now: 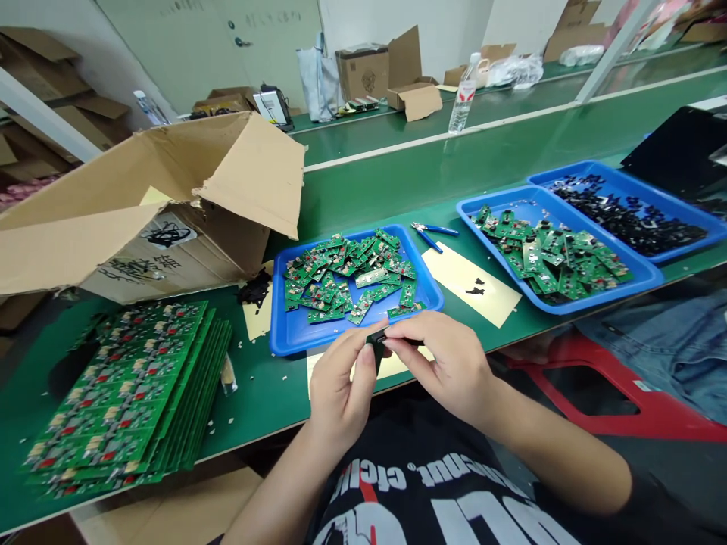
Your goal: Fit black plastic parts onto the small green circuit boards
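My left hand (344, 382) is closed on a small circuit board (375, 350), held just in front of the near edge of a blue tray (288, 333). Against the top of that board, my right hand (446, 363) pinches a small black part (381, 335); its exact kind is too small to make out, and fingers partly cover it. Many small green circuit boards (341, 272) lie heaped in the blue tray. Under my hands, a sheet of yellow paper (397, 365) shows in part.
On the left stand stacked green board panels (130, 386) and an open cardboard box (187, 250). Blue-handled cutters (435, 233) lie beside yellow paper (474, 284) with black bits. To the right are a second board tray (568, 303) and a tray of black parts (630, 216). A bottle (464, 94) stands behind.
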`<move>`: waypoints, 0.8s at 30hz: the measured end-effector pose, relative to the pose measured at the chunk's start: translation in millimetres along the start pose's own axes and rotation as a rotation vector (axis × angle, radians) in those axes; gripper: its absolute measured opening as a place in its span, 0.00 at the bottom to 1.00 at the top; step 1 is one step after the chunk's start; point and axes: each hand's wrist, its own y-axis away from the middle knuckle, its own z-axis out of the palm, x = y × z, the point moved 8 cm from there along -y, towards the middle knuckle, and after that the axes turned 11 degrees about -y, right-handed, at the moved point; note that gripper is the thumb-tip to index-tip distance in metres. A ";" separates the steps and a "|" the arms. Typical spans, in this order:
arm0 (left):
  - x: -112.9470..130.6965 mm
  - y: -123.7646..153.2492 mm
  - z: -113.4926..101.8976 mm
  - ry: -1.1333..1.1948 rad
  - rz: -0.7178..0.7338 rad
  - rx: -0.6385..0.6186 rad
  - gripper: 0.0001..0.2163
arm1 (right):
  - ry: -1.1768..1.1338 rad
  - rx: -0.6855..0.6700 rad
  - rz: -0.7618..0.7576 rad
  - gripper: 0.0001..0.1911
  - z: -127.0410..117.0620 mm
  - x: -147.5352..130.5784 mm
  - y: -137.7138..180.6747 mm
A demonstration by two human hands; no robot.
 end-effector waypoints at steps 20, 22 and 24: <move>-17.8 -6.6 21.5 0.127 -0.154 -0.553 0.13 | 0.239 -0.255 -0.230 0.12 3.3 -4.4 -4.3; -21.2 -6.0 24.4 0.096 -0.125 -0.545 0.12 | 0.196 -0.237 -0.183 0.13 3.8 -0.3 -5.6; -23.4 -3.4 29.7 0.052 -0.062 -0.557 0.11 | 0.126 -0.169 -0.116 0.15 -5.1 1.3 -8.5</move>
